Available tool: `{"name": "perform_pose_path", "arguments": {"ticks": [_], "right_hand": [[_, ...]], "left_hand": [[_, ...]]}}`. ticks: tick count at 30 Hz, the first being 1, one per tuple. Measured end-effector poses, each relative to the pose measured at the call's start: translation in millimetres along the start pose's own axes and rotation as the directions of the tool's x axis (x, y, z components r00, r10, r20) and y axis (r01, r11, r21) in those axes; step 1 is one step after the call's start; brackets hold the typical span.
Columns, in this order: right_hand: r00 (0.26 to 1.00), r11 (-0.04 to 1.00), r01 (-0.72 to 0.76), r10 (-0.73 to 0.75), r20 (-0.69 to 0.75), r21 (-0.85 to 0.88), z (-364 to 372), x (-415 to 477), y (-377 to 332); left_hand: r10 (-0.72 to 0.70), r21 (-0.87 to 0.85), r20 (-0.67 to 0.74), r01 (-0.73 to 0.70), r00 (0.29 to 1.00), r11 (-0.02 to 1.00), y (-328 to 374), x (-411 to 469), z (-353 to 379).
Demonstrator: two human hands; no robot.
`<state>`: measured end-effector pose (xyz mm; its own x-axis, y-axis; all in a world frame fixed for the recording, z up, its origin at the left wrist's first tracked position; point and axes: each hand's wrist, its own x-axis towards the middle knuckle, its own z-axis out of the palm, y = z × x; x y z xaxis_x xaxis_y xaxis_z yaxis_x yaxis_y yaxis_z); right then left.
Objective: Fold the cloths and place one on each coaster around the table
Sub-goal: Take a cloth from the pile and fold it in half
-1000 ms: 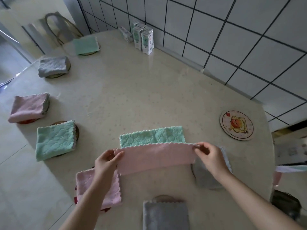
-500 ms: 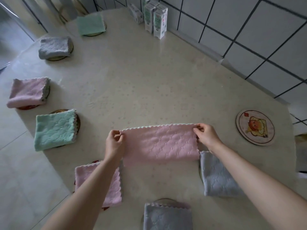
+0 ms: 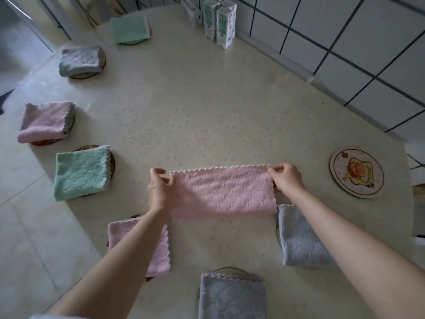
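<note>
Pale speckled table [image 3: 207, 100] is standing against a tiled wall [image 3: 345, 54]. On it the left hand [image 3: 159, 189] and the right hand [image 3: 287, 178] are each pinching one end of the pink cloth [image 3: 225, 192], which is lying flat as a long folded strip. A folded grey cloth [image 3: 301, 238] is sitting just beside the right forearm, and a folded pink square [image 3: 161, 249] is lying partly under the left forearm. A bare coaster [image 3: 356, 173] is lying further right.

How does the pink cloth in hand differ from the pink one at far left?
The held cloth is a long strip; the left cloth is a compact, thick square. The held cloth lies on the table, its ends pinched by the left hand and right hand; the left cloth sits on a coaster, untouched. Both are pink with scalloped edges.
</note>
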<state>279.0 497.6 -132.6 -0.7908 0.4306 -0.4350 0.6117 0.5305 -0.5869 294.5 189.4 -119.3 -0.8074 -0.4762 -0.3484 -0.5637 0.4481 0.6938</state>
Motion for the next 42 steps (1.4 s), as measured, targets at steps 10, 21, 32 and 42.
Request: {"name": "perform_pose_path", "arguments": {"ticks": [10,21,32,42], "right_hand": [[0.604,0.435,0.727,-0.773,0.193,-0.532,42,-115,19],[0.619,0.316,0.716,-0.7,0.356,-0.623,33,-134,62],[0.769,0.377,0.566,-0.562,0.305,-0.733,25,-132,68],[0.721,0.362,0.59,-0.638,0.269,-0.722,25,-117,39]], "left_hand": [[0.587,0.371,0.501,-0.771,0.636,0.518,-28,-101,18],[0.443,0.523,0.593,-0.74,0.672,0.422,-79,-117,10],[0.356,0.614,0.509,-0.621,0.783,0.488,-82,-122,1],[0.35,0.658,0.478,-0.593,0.805,0.464,-46,-78,10]]}}
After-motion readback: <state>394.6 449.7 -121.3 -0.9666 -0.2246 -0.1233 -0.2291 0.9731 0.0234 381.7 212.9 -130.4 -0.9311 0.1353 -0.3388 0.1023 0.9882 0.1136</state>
